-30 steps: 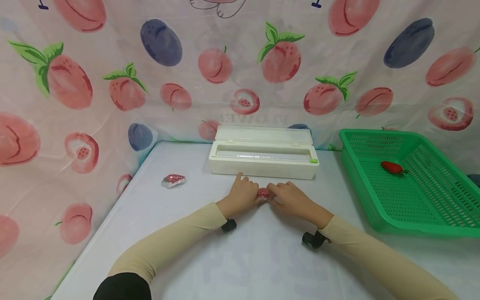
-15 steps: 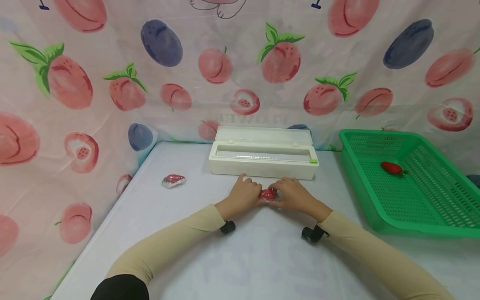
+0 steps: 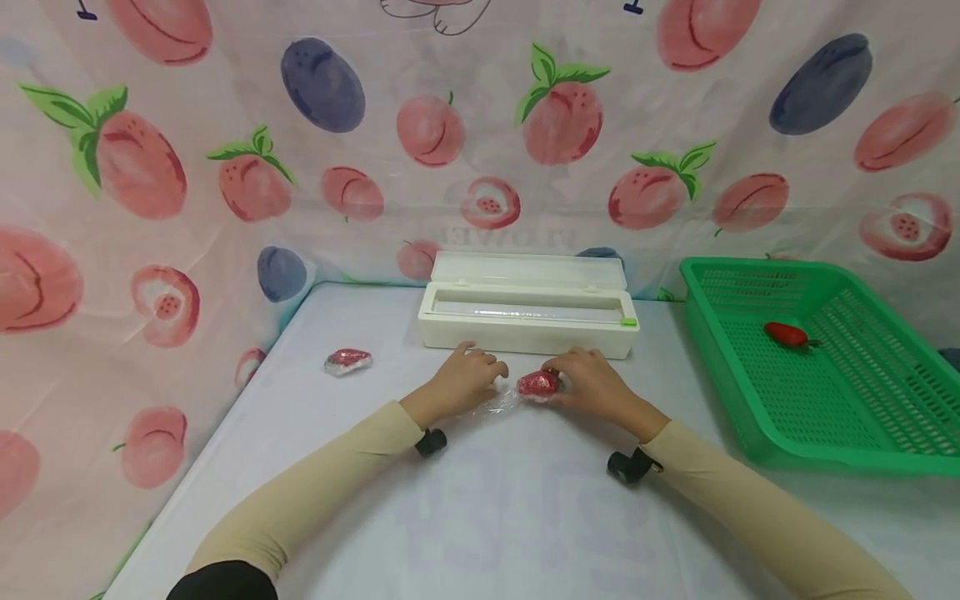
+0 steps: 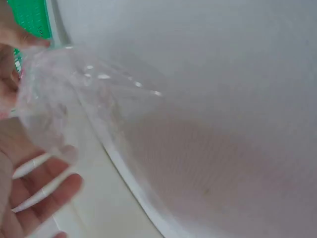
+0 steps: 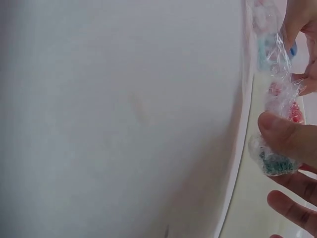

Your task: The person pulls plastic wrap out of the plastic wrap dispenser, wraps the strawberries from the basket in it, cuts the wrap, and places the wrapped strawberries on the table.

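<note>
A red strawberry wrapped in cling film [image 3: 537, 383] lies on the white table in front of the dispenser box. My right hand [image 3: 564, 383] grips it from the right; in the right wrist view the thumb [image 5: 287, 136] presses on the wrapped strawberry [image 5: 295, 113]. My left hand [image 3: 480, 371] sits a little to the left of the fruit and pinches the loose end of the cling film [image 3: 498, 405], which stretches between hand and fruit. The left wrist view shows that crinkled cling film [image 4: 74, 94] drawn out over the table.
A white cling film dispenser box [image 3: 528, 315] stands open just behind my hands. Another wrapped strawberry [image 3: 347, 361] lies at the left. A green basket [image 3: 862, 433] at the right holds one bare strawberry [image 3: 785, 334]. A fruit-print cloth hangs behind and to the left.
My left hand has drawn away to the left, pulling a tail of film out from the strawberry. The right hand stays on the fruit, now uncovered between the hands.
</note>
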Motion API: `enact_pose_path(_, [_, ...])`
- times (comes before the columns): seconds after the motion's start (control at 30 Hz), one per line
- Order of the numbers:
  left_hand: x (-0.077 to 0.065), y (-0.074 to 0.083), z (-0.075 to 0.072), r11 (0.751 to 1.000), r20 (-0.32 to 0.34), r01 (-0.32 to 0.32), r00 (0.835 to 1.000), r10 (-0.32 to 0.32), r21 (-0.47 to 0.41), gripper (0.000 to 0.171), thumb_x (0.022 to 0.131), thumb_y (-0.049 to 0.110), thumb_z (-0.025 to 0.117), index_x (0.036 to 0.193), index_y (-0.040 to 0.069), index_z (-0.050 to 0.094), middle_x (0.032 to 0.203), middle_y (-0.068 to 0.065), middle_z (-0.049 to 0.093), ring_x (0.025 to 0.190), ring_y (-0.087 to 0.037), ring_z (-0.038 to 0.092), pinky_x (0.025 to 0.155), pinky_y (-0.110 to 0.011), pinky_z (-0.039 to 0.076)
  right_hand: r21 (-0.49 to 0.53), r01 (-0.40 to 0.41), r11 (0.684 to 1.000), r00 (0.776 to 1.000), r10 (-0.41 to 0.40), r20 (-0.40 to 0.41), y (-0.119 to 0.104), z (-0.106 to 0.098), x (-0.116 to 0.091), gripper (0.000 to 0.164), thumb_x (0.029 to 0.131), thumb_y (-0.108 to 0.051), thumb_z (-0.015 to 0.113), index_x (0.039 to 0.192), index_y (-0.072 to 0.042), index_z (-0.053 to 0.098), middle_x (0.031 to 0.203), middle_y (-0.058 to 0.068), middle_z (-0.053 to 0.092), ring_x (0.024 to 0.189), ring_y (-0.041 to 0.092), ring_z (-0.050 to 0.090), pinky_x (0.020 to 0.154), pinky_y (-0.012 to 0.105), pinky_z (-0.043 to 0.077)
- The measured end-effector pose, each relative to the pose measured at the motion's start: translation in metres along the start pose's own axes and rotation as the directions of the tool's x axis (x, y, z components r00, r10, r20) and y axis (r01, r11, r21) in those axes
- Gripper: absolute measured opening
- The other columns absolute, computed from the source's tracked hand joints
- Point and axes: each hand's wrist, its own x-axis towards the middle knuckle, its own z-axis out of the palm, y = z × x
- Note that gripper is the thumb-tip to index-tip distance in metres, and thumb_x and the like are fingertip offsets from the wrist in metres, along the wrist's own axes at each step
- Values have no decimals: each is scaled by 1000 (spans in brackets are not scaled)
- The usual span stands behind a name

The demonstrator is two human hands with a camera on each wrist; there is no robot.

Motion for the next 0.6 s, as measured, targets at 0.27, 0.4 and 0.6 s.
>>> enact_pose_path(0.27, [4, 9, 1, 998, -73, -70, 995, 70, 5, 56, 81, 49, 65, 122, 14, 51, 115, -1, 65, 111, -19, 60, 107, -46, 33, 7, 90, 996, 993, -89, -76, -8, 1, 2, 41, 68, -33, 82, 101, -14, 69, 90, -4, 70, 94, 19, 57, 84, 45, 43])
enact_pose_path(0.4, [4, 14, 0, 998, -34, -49, 998, 50, 29, 56, 83, 46, 59, 127, 14, 52, 117, -2, 64, 113, -19, 57, 108, -46, 32, -3, 79, 997, 993, -79, -92, -14, 0, 3, 42, 68, -34, 82, 101, -13, 67, 86, -6, 67, 93, 19, 57, 86, 47, 43])
enact_pose_path(0.6, [6, 17, 1, 997, -17, -50, 999, 51, 51, 51, 86, 49, 54, 121, 12, 55, 111, -1, 67, 109, -19, 59, 108, -46, 32, -59, 94, 994, 989, -100, -106, -19, -1, 2, 45, 67, -31, 83, 103, -12, 64, 91, -2, 67, 95, 20, 57, 86, 46, 44])
